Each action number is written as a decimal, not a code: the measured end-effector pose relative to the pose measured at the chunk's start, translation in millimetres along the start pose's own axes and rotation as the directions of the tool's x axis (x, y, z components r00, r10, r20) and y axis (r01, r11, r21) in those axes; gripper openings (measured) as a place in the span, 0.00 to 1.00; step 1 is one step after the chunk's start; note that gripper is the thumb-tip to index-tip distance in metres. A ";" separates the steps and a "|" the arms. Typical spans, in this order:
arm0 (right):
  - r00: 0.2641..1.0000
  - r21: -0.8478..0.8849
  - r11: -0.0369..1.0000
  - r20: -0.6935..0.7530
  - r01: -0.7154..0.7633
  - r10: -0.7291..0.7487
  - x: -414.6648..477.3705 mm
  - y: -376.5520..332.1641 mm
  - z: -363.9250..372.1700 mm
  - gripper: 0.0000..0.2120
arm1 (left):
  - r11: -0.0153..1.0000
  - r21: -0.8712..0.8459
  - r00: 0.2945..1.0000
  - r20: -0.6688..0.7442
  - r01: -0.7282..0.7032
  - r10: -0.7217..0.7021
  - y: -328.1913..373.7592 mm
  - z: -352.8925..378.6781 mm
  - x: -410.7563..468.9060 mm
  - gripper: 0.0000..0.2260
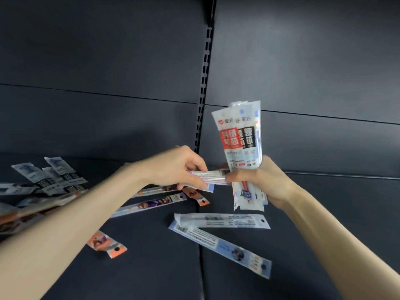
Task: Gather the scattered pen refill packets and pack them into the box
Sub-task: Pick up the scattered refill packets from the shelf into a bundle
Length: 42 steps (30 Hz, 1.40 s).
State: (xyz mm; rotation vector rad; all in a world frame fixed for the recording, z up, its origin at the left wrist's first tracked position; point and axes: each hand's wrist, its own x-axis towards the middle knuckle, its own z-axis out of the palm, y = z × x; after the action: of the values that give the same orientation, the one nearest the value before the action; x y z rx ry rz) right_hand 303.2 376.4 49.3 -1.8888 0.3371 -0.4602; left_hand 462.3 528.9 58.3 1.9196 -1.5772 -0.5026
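Dark blue-grey shop shelving fills the view: a matt back panel [108, 61] split by a slotted metal upright [204, 83], and a flat shelf [164, 267] of the same colour below it.

The right hand [257, 180] is curled tight round the lower part of a bundle of refill packets [238, 135], held upright and fanned a little at the top. The left hand [179, 167] pinches a single packet [211, 178] between thumb and fingers and holds it level, with its right end at the right hand's thumb. The box is not in view.

The step looks like adding this packet to the bundle. To do it well, turn the packet upright, line its long edge up with the others, and loosen the right grip only enough to slip it in. The sleeves are glossy plastic and likely slide on each other.

More packets lie loose on the shelf:
- Two long pale packets [223, 220] are crossed at their left ends, near and to the right.
- Purple-printed packets [151, 203] lie under the left forearm.
- An orange-ended packet [106, 243] sits nearer the camera.
- A white-and-black heap [54, 176] is at the far left.

All are thin, flat, narrow strips, some with a punched hang hole.
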 end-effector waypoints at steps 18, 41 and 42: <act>0.992 0.027 0.995 -0.072 -0.097 0.099 -94.0 44.2 -103.0 0.08 | 0.973 0.144 0.984 -0.037 0.178 -0.175 105.5 84.3 11.9 0.05; 0.977 0.320 0.946 -0.180 -0.051 0.113 -82.4 48.0 -84.5 0.10 | 0.908 -0.407 0.705 -0.672 -0.096 -0.227 107.4 122.4 32.6 0.07; 0.984 0.307 0.951 -0.156 -0.032 0.084 -82.6 47.4 -87.3 0.10 | 0.923 -0.380 0.750 -0.629 -0.067 -0.205 107.1 119.0 31.8 0.07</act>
State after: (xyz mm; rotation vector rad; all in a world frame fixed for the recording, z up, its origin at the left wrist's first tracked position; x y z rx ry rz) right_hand 188.7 324.2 19.8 -1.5404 0.4077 -0.5977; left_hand 314.8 460.9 41.9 1.5960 -0.8634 -0.1037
